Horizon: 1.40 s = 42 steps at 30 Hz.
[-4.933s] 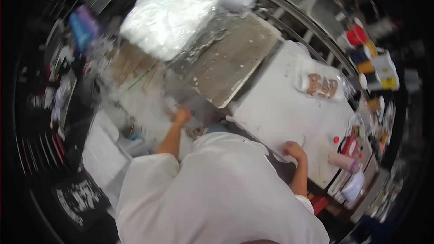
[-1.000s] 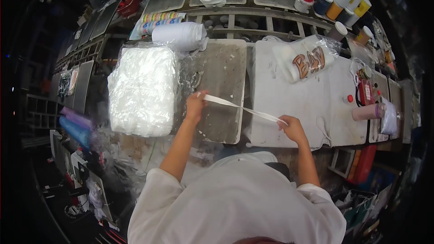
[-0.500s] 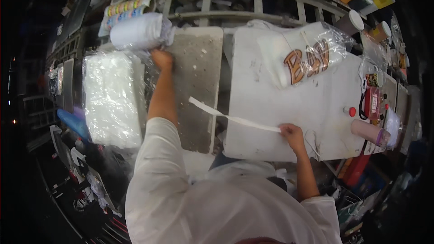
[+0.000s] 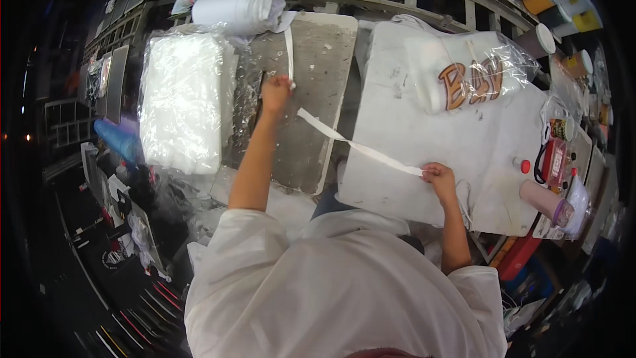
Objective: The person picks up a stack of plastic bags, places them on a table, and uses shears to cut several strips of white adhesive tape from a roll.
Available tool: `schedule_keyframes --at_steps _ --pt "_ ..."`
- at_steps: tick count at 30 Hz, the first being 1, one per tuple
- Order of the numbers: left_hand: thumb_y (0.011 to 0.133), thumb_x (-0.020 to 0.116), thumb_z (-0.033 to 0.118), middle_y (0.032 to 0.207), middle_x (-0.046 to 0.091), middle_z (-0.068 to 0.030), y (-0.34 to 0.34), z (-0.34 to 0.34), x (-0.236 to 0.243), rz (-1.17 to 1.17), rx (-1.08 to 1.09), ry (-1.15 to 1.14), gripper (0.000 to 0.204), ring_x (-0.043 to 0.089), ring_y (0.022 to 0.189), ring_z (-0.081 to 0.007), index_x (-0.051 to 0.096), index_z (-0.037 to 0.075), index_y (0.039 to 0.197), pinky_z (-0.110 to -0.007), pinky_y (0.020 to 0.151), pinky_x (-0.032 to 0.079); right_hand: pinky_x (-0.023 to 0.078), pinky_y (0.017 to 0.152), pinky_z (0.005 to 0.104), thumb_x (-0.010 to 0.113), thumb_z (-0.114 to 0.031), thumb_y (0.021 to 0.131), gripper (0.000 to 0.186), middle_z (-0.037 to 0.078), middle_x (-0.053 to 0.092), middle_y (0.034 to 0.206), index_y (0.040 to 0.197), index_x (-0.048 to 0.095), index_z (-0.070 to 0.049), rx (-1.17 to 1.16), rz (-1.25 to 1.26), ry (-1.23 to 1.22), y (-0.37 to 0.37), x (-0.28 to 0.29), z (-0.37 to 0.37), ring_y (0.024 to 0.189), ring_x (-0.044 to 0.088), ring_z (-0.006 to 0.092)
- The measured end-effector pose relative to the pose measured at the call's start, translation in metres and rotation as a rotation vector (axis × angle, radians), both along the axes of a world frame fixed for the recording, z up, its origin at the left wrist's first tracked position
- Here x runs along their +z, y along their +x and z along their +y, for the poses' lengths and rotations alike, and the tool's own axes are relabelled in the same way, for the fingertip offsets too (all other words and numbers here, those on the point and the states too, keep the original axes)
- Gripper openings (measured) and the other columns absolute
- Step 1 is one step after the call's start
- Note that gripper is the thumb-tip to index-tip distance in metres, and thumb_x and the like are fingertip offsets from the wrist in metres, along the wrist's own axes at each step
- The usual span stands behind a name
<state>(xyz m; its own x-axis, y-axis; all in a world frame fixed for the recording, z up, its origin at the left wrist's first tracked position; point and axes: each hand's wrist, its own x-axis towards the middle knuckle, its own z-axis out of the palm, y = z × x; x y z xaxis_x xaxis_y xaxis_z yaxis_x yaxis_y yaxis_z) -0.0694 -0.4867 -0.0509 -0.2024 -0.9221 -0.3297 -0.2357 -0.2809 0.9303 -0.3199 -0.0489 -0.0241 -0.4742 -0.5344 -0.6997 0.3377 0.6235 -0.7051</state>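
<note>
My left hand (image 4: 275,95) is closed over the worn grey board (image 4: 311,126), pinching the near end of a short white strip (image 4: 289,56). That strip runs up toward a rolled white bundle (image 4: 232,10); whether it is attached there I cannot tell. Between the fingers of my right hand (image 4: 438,179), above the white board, is one end of a longer white strip (image 4: 377,155). This longer strip stretches left with a twist, its far end just right of my left hand. Whether the strips are cloth or paper is unclear.
A plastic-wrapped white stack (image 4: 182,103) lies left of my left arm. On the white board (image 4: 397,113) rests a clear-wrapped white piece with brown lettering (image 4: 474,79). A pink cylinder (image 4: 543,199) and a red-capped small container (image 4: 522,165) sit at right. Several tubs stand beyond.
My left hand has come away from the rolled bundle, toward me and right, and now holds a short white strip. My right hand keeps its longer strip. The whole view has shifted.
</note>
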Motion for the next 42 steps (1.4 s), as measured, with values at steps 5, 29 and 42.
schedule_keyframes --at_steps 5,29,42 --pt "0.081 0.071 0.011 0.060 0.055 0.0018 0.088 0.069 -0.002 -0.165 -0.050 0.138 0.014 0.048 0.053 -0.0066 0.066 -0.001 0.080 -0.023 0.049 0.037 0.048 0.064 0.0239 0.064 -0.001 0.080 0.014 0.006 0.066 0.077 0.093 0.065 0.003 0.012 0.076 -0.056 0.015 -0.006 0.007 0.068 0.061 0.0120" --pt "0.082 0.066 0.015 0.100 0.062 -0.0249 0.166 0.052 0.007 -0.859 -0.262 -0.483 0.030 0.060 0.094 -0.0420 0.057 -0.005 0.103 -0.048 0.086 0.047 0.047 0.061 0.0259 0.063 -0.008 0.078 0.027 0.004 0.061 0.080 0.104 0.060 -0.002 -0.123 0.456 0.136 0.087 0.021 0.102 0.067 0.056 0.0124" --pt "0.093 0.059 0.019 0.075 0.064 -0.0044 0.172 0.195 0.128 0.121 -0.747 0.456 0.021 0.060 0.065 -0.0113 0.065 0.000 0.099 -0.025 0.061 0.047 0.053 0.069 0.0289 0.046 -0.040 0.098 0.042 0.012 0.066 0.087 0.109 0.060 -0.001 0.190 -0.053 -0.207 0.139 0.112 0.009 0.075 0.065 0.0190"
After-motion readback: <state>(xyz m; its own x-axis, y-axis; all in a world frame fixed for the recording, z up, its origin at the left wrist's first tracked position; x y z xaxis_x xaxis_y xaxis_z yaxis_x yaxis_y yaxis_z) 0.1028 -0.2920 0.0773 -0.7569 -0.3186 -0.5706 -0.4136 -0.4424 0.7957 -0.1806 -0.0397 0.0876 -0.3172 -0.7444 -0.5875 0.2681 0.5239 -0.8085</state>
